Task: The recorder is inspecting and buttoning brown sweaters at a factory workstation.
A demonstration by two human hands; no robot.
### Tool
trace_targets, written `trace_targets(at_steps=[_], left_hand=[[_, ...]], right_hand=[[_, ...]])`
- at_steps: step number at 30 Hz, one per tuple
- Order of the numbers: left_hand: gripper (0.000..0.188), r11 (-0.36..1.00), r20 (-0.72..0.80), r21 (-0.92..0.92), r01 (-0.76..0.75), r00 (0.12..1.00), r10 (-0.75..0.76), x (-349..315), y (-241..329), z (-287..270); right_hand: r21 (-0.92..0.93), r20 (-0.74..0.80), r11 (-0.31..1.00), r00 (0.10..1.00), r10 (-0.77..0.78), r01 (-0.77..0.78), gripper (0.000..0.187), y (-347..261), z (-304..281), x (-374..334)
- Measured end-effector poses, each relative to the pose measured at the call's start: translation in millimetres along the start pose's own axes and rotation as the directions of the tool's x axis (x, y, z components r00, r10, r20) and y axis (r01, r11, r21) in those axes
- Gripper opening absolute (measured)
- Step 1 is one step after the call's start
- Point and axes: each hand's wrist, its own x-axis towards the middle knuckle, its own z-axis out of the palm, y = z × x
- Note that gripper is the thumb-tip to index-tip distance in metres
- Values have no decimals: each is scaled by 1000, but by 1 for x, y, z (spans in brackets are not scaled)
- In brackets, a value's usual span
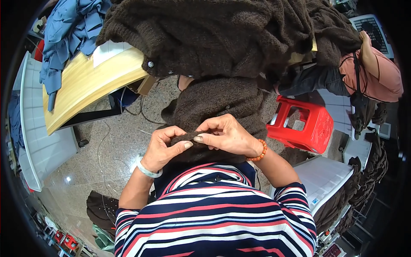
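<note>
Across my lap lies a dark brown knitted garment (216, 96), fuzzy in texture. My left hand (165, 150) pinches an edge of it between thumb and fingers. Close beside it, my right hand (231, 136) grips the same edge, thumb and forefinger pressed together. The fingertips of both hands almost meet over the cloth. Whether a needle or thread sits between the right fingers is too small to tell. A thin pale line shows left of my left hand; its kind is unclear.
More brown knitwear (222, 38) covers the wooden table (100, 75), with shiny buttons (150, 64) at its edge. Blue clothes (70, 36) lie at far left. A red plastic stool (306, 124) stands to the right. Beyond it a person in pink (379, 70) touches the knitwear.
</note>
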Motion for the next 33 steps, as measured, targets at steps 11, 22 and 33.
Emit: trace_targets(at_steps=[11, 22, 33], left_hand=[[20, 971, -50, -212, 107, 991, -120, 2, 1, 0], [14, 997, -15, -45, 65, 998, -66, 2, -15, 4], [17, 976, -1, -168, 141, 990, -143, 3, -20, -1]], right_hand=[[197, 114, 963, 980, 162, -182, 19, 15, -7, 8], [309, 80, 946, 994, 75, -97, 14, 28, 3, 8], [353, 210, 895, 955, 209, -273, 18, 30, -8, 17]])
